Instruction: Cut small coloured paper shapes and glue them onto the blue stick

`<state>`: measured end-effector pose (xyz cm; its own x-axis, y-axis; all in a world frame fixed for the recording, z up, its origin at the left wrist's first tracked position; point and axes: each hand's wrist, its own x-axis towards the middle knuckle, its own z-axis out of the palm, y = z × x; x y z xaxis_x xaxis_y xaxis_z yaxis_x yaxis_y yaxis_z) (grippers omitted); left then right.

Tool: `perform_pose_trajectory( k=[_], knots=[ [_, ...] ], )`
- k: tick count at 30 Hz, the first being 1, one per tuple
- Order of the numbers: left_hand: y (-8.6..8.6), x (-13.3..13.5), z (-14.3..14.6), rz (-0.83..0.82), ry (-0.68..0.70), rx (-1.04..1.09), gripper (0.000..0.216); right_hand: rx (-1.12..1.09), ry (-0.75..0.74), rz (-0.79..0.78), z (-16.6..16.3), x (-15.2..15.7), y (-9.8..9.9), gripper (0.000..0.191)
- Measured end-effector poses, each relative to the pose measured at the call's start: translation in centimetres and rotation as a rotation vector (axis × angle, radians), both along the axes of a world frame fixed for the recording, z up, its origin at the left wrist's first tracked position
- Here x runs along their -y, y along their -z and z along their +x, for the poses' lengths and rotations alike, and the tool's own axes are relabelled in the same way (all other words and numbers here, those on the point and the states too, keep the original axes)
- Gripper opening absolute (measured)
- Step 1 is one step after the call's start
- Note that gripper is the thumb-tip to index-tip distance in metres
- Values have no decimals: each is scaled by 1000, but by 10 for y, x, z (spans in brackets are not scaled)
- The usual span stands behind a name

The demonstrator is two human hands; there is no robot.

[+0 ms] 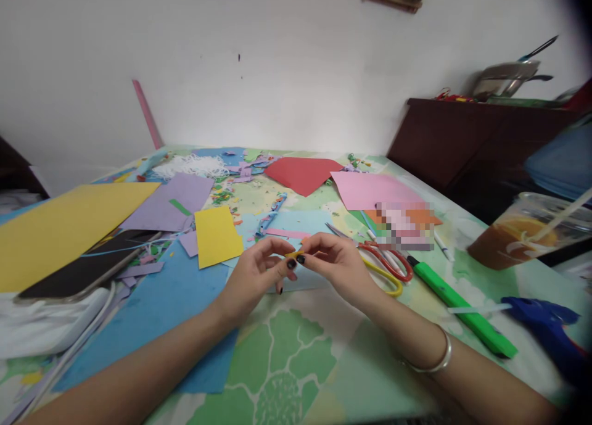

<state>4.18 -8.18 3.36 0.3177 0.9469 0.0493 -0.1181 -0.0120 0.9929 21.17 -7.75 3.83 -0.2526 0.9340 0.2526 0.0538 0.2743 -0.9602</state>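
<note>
My left hand [259, 269] and my right hand [333, 263] meet over the middle of the table, thumbs and fingertips pinched together. Between them is a small yellow strip of paper [294, 254], mostly covered by the fingers. Beneath the hands lies a light blue sheet [319, 220] with a thin pink strip [287, 233] on it. Just left of my left hand rests a yellow paper rectangle [217, 235]. Beside my right hand are scissors with red handles [393, 261] and another pair with yellow handles [386, 278].
A green marker [462, 308], a blue glue gun [546, 326] and a plastic cup of brown drink [504, 237] occupy the right side. At left are a phone [87, 264], a blue sheet [161, 314] and a large yellow sheet [60, 221]. Red paper [303, 173] and scraps lie farther back.
</note>
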Motion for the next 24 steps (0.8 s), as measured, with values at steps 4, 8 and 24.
perform_pose_trajectory(
  k=[4, 8, 24],
  knots=[
    [1, 1, -1, 99, -42, -46, 24, -106, -24, -133, 0, -1, 0, 13],
    [2, -2, -1, 71, -87, -43, 16, -135, -32, -141, 0, -1, 1, 14],
    [-5, 0, 0, 113, -85, -170, 12, -48, -11, -84, 2, -5, 3, 24]
  ],
)
